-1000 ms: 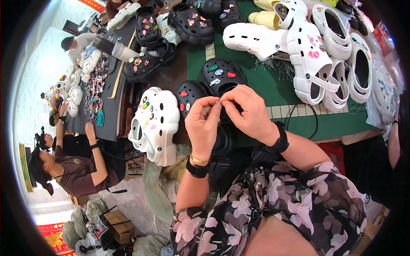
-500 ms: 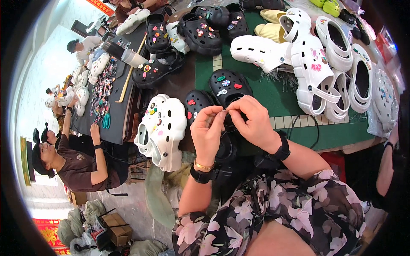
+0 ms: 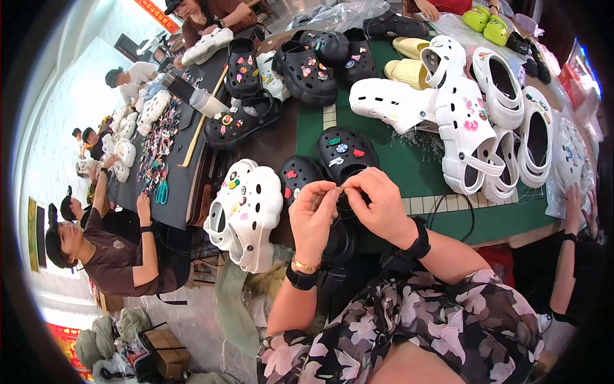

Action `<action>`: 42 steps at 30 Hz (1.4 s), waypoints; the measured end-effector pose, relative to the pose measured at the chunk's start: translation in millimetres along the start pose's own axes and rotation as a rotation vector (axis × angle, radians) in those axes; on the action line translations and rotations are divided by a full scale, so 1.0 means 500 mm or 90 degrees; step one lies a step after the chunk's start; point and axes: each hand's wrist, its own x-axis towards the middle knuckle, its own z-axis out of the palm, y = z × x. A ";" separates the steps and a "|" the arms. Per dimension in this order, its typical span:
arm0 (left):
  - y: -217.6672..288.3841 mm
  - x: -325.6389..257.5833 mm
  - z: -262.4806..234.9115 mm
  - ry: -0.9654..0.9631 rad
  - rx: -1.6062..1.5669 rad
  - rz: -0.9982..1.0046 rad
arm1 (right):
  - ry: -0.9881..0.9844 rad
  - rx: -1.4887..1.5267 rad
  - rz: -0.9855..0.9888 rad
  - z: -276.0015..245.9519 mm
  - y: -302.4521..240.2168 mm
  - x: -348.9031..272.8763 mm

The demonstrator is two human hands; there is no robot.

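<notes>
My left hand (image 3: 312,217) and my right hand (image 3: 382,208) meet fingertip to fingertip above the table's near edge. Both pinch a thin thread (image 3: 339,189), which is hard to make out at this size. Just beyond them are two black clogs, the right one (image 3: 346,148) with green, blue, white and red charms, the left one (image 3: 299,171) with red and white charms. My hands partly cover the near ends of both. To the left of my left hand stands a pair of white clogs (image 3: 258,208) with small coloured charms.
More black clogs (image 3: 307,72) crowd the far left, and white clogs (image 3: 465,118) fill the right of the green mat (image 3: 400,157). Yellow slippers (image 3: 409,72) lie behind. A co-worker's hand (image 3: 574,203) is by bagged clogs at the right. Other people work at a dark table (image 3: 182,185) leftward.
The view has tilted, so the table and shoes appear lower. My hands stay pinched together at nearly the same place. At the right, more of the co-worker's hand shows by the bagged clogs.
</notes>
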 end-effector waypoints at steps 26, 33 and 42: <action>0.003 -0.002 -0.005 -0.014 0.084 0.035 | -0.040 0.078 0.076 -0.008 -0.005 -0.004; 0.030 -0.004 -0.005 0.005 0.540 0.438 | -0.026 0.063 0.077 -0.016 -0.019 0.004; 0.018 -0.010 -0.012 0.050 0.604 0.596 | -0.116 0.102 0.164 -0.008 -0.015 0.013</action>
